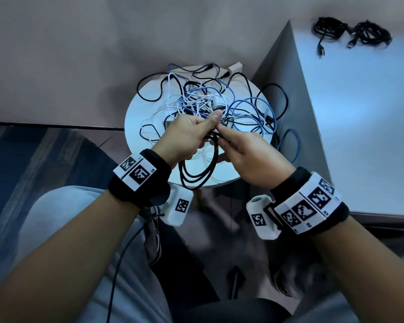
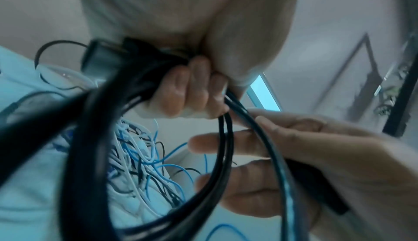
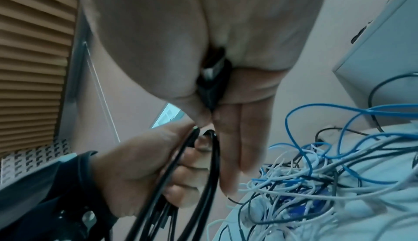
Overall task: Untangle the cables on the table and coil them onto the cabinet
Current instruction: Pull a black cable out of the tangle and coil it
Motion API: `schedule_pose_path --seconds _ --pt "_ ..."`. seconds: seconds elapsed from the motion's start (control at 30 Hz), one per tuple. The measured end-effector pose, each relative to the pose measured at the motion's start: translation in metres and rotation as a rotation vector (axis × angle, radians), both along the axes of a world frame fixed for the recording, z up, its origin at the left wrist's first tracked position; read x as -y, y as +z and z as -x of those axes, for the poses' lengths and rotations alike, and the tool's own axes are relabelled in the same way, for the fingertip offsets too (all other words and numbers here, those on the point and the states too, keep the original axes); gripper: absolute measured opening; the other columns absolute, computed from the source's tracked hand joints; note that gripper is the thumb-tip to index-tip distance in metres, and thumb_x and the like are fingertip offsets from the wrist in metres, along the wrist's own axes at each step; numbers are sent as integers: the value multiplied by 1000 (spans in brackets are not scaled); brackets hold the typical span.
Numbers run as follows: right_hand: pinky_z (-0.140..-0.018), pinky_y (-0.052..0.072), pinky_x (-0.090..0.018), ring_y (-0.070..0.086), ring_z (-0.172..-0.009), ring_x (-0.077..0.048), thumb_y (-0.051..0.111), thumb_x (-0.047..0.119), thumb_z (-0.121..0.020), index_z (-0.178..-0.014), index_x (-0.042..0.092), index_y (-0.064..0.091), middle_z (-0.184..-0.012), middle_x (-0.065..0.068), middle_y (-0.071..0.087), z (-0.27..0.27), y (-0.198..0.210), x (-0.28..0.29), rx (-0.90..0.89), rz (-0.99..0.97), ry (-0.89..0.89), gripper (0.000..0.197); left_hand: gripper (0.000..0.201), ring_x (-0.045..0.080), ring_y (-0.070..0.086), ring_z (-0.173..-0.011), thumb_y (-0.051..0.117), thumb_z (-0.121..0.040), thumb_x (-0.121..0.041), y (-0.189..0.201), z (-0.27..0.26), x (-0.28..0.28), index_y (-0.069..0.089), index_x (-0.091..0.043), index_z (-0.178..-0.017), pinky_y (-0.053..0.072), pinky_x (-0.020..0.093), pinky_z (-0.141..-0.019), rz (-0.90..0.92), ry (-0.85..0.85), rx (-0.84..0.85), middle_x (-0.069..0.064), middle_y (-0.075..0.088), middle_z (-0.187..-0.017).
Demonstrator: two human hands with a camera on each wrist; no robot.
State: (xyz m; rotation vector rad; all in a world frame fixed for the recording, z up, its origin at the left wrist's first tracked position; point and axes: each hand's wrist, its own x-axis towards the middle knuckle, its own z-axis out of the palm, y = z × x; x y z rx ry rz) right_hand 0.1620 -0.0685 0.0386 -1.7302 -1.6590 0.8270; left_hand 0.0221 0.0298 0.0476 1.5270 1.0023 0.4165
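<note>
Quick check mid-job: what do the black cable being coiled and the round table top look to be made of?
Black coiled cable: apparently a rubbery or PVC jacket, smooth with a slight sheen; it bends into hanging loops in the left hand. Round white table top: hard, smooth and matte, perhaps painted wood or laminate; the pictures cannot settle which.

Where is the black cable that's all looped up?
In the head view, the black coil hangs from the left hand, beside the right hand, above the round table's near edge.

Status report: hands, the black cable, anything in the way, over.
Left hand grips black cable coil; right hand pinches its plug end. Two coils already on cabinet. Tangle on table.
</note>
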Motion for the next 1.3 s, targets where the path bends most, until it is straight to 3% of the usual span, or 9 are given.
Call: schedule_pose_path --seconds 0.13,0.23,0.37,0.53,0.7,0.97,1.07,1.17,1.3 --pt "-86 53 -60 70 -90 -32 44 42 -95 -125 27 62 -98 -8 72 10 0 -1 -320 -20 -166 39 46 10 15 -41 56 -99 -49 5 -3 4 40 -23 -65 10 23 -43 189 6 156 -7 24 -49" --pt "-80 58 -49 70 -76 -24 49 32 -104 -117 13 63 -91 -8 69 19 4 1 -588 71 -229 27 42 10 16 -41 61 -97 -48 1 -2 4 43 -22 -69 13 22 -41 209 68 197 -7 23 -50" --pt "-72 56 -39 63 -68 -22 58 38 -98 -112 6 61 -83 -5 64 25 3 3 -767 139 -252 35 47 15 27 -42 66 -94 -50 -5 -3 4 44 -19 -66 22 23 -39 70 170 146 -3 35 -50" --pt "-61 48 -44 59 -53 -24 53 15 -103 -106 1 58 -73 -5 60 26 -7 0 -659 11 -255 15 45 16 34 -39 60 -97 -51 -5 -4 6 48 -15 -73 27 21 -38 66 134 165 2 41 -52" --pt "-55 47 -62 51 -42 -20 43 14 -107 -105 -4 56 -63 -2 49 19 -8 -2 -662 -29 -315 22 44 22 55 -43 43 -106 -45 1 -1 6 55 -8 -86 35 19 -34 25 23 132 7 53 -58" --pt "-44 51 -33 36 -46 -17 44 11 -106 -111 5 58 -66 -5 36 19 -8 -4 -727 -96 -358 16 48 26 65 -55 42 -108 -41 -2 5 -3 57 1 -90 56 42 -52 -87 -46 83 13 62 -68" --pt "-43 36 -26 34 -45 -8 48 16 -105 -105 19 63 -64 4 41 13 -13 -6 -677 -96 -382 15 51 14 53 -45 48 -104 -46 -5 9 -6 60 0 -86 42 29 -45 -326 -21 -68 3 56 -58" --pt "-54 35 -21 46 -52 -2 52 22 -101 -105 25 67 -63 18 56 5 -15 -7 -472 -176 -381 16 52 7 38 -44 57 -100 -48 -4 11 -12 57 -4 -74 30 29 -48 -449 3 -140 -10 42 -51" --pt "-69 37 -20 55 -75 -10 54 13 -100 -113 11 70 -88 -1 71 3 -17 -4 18 -384 -424 20 32 12 34 -43 53 -105 -30 -4 7 -9 58 -8 -81 27 22 -40 43 -3 39 -4 46 -56"
